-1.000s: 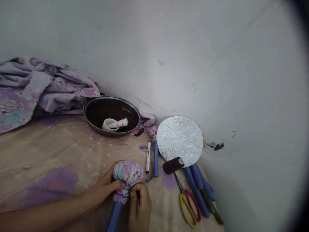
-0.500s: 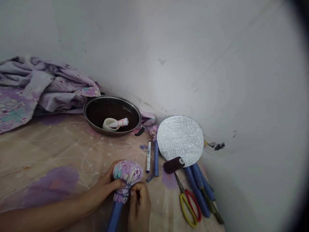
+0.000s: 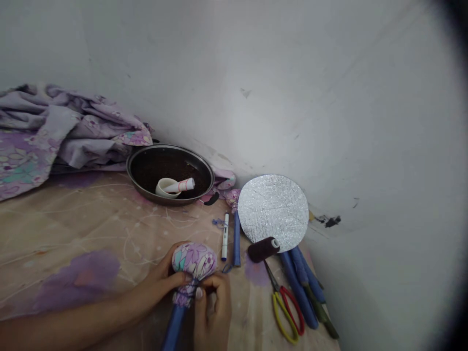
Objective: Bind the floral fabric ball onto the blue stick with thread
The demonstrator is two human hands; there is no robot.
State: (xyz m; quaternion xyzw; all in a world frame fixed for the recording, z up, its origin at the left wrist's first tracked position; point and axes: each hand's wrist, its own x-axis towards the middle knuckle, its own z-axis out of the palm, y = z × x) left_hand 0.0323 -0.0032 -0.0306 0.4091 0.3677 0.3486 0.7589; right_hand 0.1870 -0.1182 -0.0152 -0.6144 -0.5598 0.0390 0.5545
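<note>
Down on the peach patterned cloth [image 3: 84,219], right at the front, the left hand [image 3: 159,280] is curled around a plump, soft floral fabric bulb [image 3: 193,261] capping a blue foam stick [image 3: 174,326], while the right hand [image 3: 212,312] pinches in tight at the thread-wrapped neck [image 3: 187,294], fingers closed together on the binding. The stick's long axis climbs from the bottom edge up and slightly right, bulb end pointing at the white wall [image 3: 292,97]. Just right of the hands stand a white marker [image 3: 224,237] and a short blue rod [image 3: 237,241]; beyond them, a round quilted silver disc [image 3: 273,212], a dark thread spool [image 3: 263,249], more blue rods [image 3: 298,292] and red-and-yellow-handled scissors [image 3: 287,312]. Farther back, a dark round pan [image 3: 170,168] holds a white cup [image 3: 167,187], beside crumpled lilac floral fabric [image 3: 54,131].
</note>
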